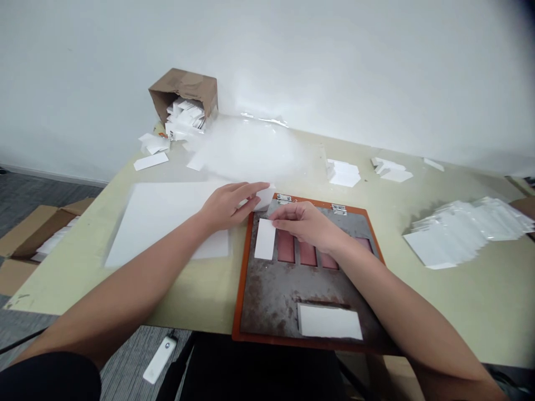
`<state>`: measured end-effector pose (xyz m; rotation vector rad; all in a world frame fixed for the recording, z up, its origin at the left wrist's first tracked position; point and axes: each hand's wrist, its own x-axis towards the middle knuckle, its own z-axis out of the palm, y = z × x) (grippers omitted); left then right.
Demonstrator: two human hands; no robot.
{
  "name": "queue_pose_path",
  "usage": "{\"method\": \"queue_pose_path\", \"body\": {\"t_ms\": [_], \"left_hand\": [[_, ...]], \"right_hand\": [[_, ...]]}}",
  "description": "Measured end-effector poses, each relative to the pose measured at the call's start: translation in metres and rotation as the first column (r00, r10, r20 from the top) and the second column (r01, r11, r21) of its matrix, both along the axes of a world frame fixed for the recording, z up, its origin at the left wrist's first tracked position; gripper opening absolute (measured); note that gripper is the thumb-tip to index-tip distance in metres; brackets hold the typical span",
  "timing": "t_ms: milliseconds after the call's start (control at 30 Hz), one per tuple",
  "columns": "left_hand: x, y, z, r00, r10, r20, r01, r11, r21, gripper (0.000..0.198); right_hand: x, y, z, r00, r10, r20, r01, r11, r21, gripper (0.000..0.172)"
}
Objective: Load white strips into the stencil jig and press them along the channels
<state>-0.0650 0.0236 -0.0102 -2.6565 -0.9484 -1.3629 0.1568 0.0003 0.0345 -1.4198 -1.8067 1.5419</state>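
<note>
A metal plate (271, 295) with an orange edge and hinges lies in front of me, with several pink rectangular recesses (308, 253). My right hand (307, 223) reaches over it, thumb and fingers pinched on the upper corner of a white card (264, 239) at the plate's left side. Just beyond the plate's upper left corner, my left hand (234, 205) is curled around the edge of a small white stack (264, 197). Near the plate's front edge lies another white card (330, 321).
White sheets (159, 217) lie left of the plate. An open cardboard box (184, 83) of white pieces stands at the back left. Small white piles (343, 172) are at the back, and a fanned row of white packets (463, 231) lies right. Another box (29, 228) is lower left.
</note>
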Motion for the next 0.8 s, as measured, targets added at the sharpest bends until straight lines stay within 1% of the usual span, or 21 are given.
{"method": "queue_pose_path", "body": {"t_ms": [200, 467, 700, 800], "left_hand": [[0.0, 0.0, 0.0, 1.0, -0.003, 0.003, 0.003, 1.0, -0.025, 0.03], [0.0, 0.001, -0.001, 1.0, -0.001, 0.002, 0.001, 1.0, 0.012, 0.03], [0.001, 0.0, 0.0, 1.0, -0.007, 0.008, 0.007, 1.0, 0.027, 0.03], [0.001, 0.0, 0.0, 1.0, -0.006, 0.012, 0.006, 1.0, 0.016, 0.03]], "right_hand": [[0.0, 0.001, 0.0, 1.0, -0.006, -0.009, 0.006, 1.0, 0.002, 0.015], [0.003, 0.002, -0.007, 0.999, 0.013, -0.052, -0.013, 1.0, 0.009, 0.014], [0.005, 0.002, -0.01, 0.998, 0.011, -0.061, -0.01, 1.0, 0.024, 0.017], [0.005, 0.002, -0.01, 0.999, 0.012, -0.037, -0.011, 1.0, 0.018, 0.018]]}}
